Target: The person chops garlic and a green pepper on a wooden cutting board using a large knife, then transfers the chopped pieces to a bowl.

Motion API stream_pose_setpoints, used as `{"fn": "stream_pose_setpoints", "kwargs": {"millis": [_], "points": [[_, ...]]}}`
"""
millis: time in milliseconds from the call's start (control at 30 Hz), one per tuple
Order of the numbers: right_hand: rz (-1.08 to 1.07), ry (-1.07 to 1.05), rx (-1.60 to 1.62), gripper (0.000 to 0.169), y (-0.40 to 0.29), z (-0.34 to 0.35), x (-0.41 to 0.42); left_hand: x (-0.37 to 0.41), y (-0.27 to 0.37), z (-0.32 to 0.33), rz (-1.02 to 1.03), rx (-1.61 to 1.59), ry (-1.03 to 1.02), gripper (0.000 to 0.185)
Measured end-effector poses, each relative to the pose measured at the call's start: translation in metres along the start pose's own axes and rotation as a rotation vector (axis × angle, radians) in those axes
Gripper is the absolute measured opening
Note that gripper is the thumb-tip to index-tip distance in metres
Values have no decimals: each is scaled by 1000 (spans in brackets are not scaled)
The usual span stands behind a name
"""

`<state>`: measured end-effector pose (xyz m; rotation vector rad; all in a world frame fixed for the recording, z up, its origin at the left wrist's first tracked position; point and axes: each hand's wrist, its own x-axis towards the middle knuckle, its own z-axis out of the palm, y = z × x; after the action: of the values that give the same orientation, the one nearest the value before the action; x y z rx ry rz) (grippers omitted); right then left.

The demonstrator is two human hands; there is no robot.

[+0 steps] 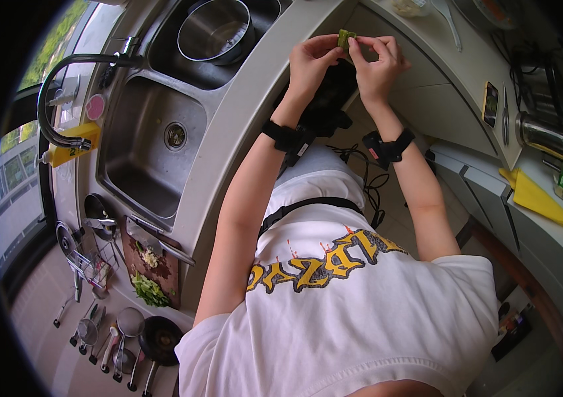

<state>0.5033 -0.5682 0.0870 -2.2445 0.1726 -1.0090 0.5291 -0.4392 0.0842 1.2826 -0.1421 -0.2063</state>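
My left hand (312,59) and my right hand (378,63) are raised close together at the top of the view. Between their fingertips they hold a small green piece (345,38), perhaps vegetable; its exact kind is not clear. The left thumb and fingers pinch one side of it, and the right thumb presses on the other. Below the hands is a dark bin-like opening (333,84), partly hidden by the left wrist. Each wrist wears a black strap with a small device.
Left stands a double sink (157,106) with a pot (216,32) in the far basin and a curved faucet (48,84). A cutting board (167,270) holds chopped greens (150,289) and a cleaver (147,233). A phone (490,104) and yellow cloth (539,201) lie right.
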Motion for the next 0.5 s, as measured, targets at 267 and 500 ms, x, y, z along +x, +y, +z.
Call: {"fn": "stream_pose_setpoints", "kwargs": {"millis": [267, 500], "points": [[-15, 10, -9, 14, 2, -1, 2, 2, 8, 1, -99, -29, 104, 23], [-23, 22, -13, 14, 2, 1, 2, 1, 12, 15, 300, 339, 279, 14]]}}
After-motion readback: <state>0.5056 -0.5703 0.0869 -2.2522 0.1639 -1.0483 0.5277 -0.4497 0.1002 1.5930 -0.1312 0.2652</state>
